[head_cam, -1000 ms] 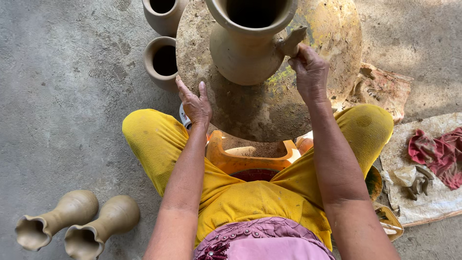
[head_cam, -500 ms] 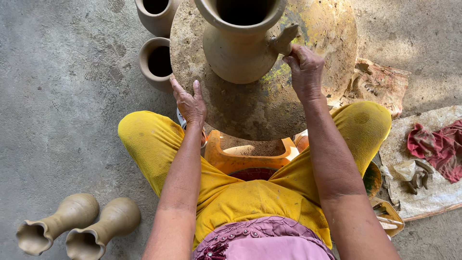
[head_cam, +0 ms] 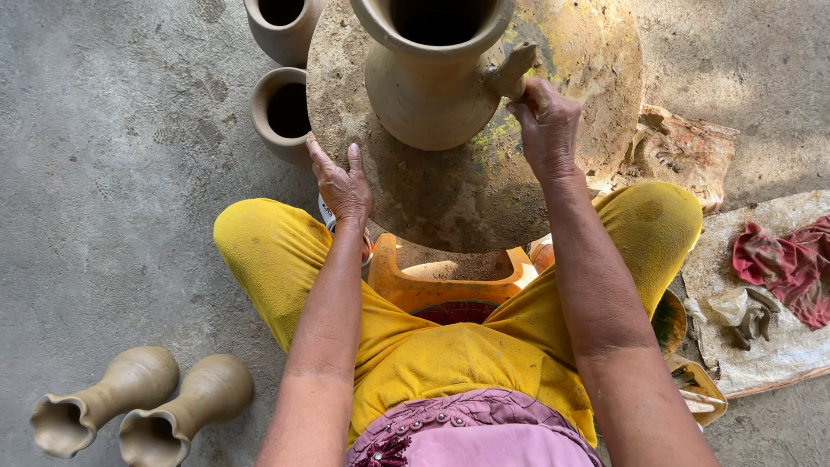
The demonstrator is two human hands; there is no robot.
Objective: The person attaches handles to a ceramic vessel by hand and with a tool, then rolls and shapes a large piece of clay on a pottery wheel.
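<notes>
Seen from the head camera, a grey concrete floor [head_cam: 112, 173] filled the scene, rough and sunlit toward the upper right. A round, clay-smeared turntable [head_cam: 450, 199] sat over an orange stand [head_cam: 406, 290] between the person's knees, bearing an unfired clay jug [head_cam: 432, 78] near its middle. The left hand [head_cam: 344, 186] lay flat and open on the wheel's near-left rim, gripping nothing. The right hand [head_cam: 546, 130] was closed, its fingers pinching the jug's spout [head_cam: 512, 69] on the right side. Two open pots [head_cam: 284, 108] stood beyond the wheel's left edge, two vases [head_cam: 138, 406] lay on their sides at lower left, and a red rag [head_cam: 782, 264] rested on a board at right.
</notes>
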